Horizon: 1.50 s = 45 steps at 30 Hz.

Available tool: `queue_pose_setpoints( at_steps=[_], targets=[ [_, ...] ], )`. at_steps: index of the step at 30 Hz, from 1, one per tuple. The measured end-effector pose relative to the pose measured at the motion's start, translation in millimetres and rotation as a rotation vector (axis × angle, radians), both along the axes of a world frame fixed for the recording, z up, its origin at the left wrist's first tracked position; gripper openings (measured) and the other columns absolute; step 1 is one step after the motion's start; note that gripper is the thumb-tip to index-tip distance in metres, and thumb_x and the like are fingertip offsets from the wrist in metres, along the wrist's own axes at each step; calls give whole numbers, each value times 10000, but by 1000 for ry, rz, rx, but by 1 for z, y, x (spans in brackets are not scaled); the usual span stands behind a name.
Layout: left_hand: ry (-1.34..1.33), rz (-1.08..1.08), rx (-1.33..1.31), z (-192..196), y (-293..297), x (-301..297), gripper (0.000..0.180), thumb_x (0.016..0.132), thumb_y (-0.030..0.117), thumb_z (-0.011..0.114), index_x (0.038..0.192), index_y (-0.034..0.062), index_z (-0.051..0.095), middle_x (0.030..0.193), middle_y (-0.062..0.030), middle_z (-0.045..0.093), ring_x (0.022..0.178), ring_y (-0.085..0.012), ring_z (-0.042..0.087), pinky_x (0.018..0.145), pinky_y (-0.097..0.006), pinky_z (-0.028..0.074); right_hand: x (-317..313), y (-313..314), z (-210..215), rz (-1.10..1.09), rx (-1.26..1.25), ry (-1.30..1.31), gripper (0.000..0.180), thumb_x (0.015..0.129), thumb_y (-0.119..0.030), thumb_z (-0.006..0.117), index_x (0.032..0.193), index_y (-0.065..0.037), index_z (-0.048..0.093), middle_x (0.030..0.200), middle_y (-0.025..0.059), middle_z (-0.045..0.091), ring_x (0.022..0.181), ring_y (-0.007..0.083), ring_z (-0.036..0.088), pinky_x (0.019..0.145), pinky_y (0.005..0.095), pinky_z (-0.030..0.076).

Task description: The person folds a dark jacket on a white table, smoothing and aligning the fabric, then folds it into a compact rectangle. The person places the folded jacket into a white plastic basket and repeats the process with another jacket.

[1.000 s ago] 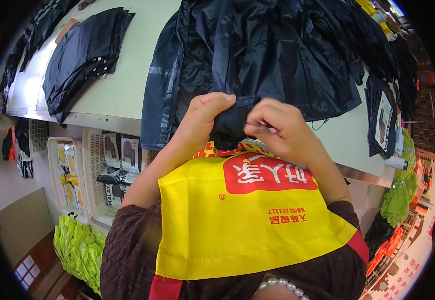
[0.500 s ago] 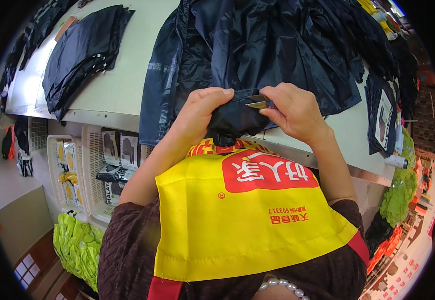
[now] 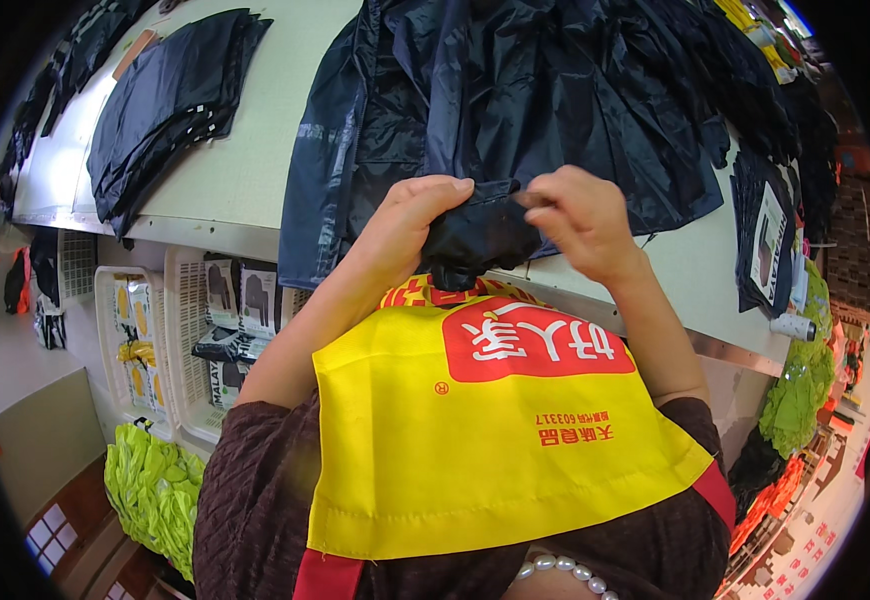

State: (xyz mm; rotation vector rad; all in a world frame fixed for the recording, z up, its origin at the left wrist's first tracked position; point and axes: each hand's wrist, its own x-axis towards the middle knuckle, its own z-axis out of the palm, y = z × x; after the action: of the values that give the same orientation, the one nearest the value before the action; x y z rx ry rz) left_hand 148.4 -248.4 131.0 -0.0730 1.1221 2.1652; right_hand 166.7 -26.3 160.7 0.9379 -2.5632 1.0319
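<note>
A shiny black garment point(image 3: 525, 90), like a rain jacket, lies spread and wrinkled over the table and hangs past its front edge. My left hand point(image 3: 405, 215) is closed on a gathered, seamed part of it, thumb on top along the edge. Just right of that edge my right hand point(image 3: 590, 220) is closed, fingers curled and blurred by motion. A dark, smeared tip of the thread snips point(image 3: 530, 199) shows at its fingertips; the blades cannot be made out. The bunched black cloth hangs below both hands, against my yellow apron point(image 3: 505, 440).
Folded black garments point(image 3: 170, 120) are stacked on the white table point(image 3: 255, 190) at left. A packaged dark stack point(image 3: 760, 235) and a thread spool point(image 3: 793, 326) sit at the right edge. White baskets point(image 3: 185, 340) with packets stand below left. Lime-green cloth lies in heaps on both sides.
The snips' open blades, clear at the cloth edge before, are now blurred and mostly hidden as my right hand turns and pulls slightly right. My left hand keeps its hold.
</note>
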Motion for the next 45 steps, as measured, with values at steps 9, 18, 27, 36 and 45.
queue_pose_setpoints(
  at_steps=[9,18,27,36,45],
  targets=[
    [398,-446,43,-2,-20,-12,490,700,-1,679,1167,-16,532,1046,-85,603,1000,-162,569,926,-279,428,-15,8,-44,16,-317,-757,328,634,-114,797,878,-40,591,759,-7,508,670,93,442,592,240,358],
    [1101,563,-845,-29,-24,-25,163,713,-29,644,818,24,531,702,-71,505,684,-162,537,625,-256,433,17,-60,-22,16,-127,-529,246,672,-70,750,748,-33,519,688,89,483,576,208,493,523,277,393],
    [945,293,-424,-37,49,16,212,686,21,694,659,37,485,643,-45,483,605,-129,486,543,-263,384,-74,-3,-76,-681,-379,96,148,729,72,453,824,-26,510,706,44,497,654,125,471,629,250,416],
    [1353,9,-553,-61,-2,27,135,639,-22,619,758,25,576,746,-108,572,704,-264,584,614,-338,478,-1,20,-92,-829,-99,-86,159,707,20,637,756,-47,501,666,43,472,556,139,457,513,247,367],
    [1116,528,-1396,-107,-73,-40,350,769,314,702,974,59,577,876,-108,577,793,-267,580,718,-356,485,19,0,-29,-576,-835,-395,300,817,14,621,1107,-5,543,886,15,574,778,82,552,734,197,445]
  ],
)
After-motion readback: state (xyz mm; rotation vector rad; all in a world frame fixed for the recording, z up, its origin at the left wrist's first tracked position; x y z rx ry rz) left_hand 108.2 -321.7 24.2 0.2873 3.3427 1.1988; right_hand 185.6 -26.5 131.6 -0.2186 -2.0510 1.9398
